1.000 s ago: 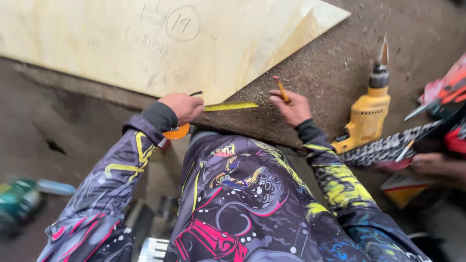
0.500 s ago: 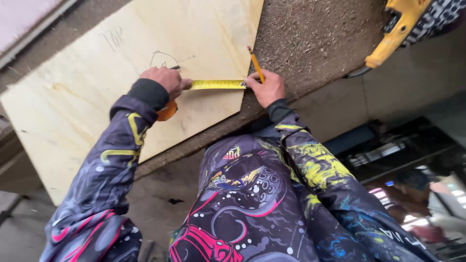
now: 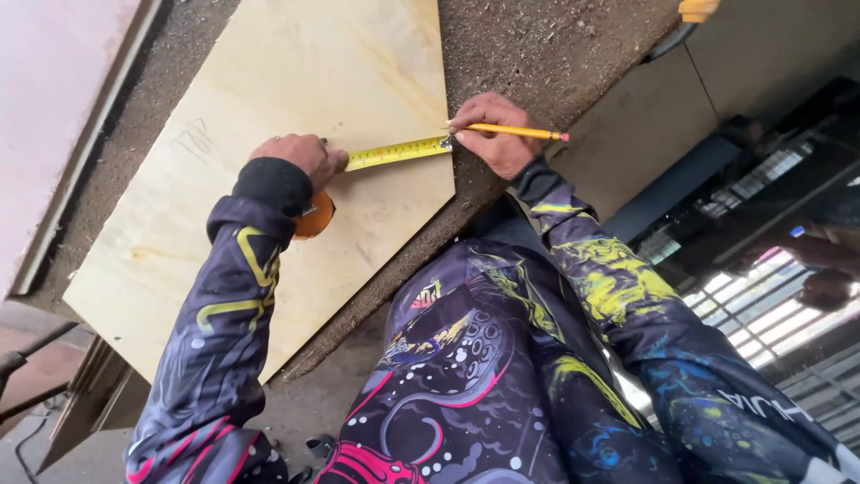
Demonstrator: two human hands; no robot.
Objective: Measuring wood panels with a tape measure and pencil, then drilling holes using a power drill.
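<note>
since the earlier frame, both hands sit nearer the plywood sheet's (image 3: 269, 108) right edge. left hand (image 3: 300, 157) is clamped on an orange tape measure (image 3: 315, 215), its yellow blade (image 3: 399, 152) stretched flat across the pale sheet. right hand (image 3: 493, 130) pinches a yellow pencil (image 3: 515, 133), tip at the blade's end.

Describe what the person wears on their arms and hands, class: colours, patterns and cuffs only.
Both hands are bare: left hand, right hand. The long sleeves are dark navy-black with yellow splashes, pink-red streaks and white speckles. The left sleeve ends in a plain black cuff.
</note>
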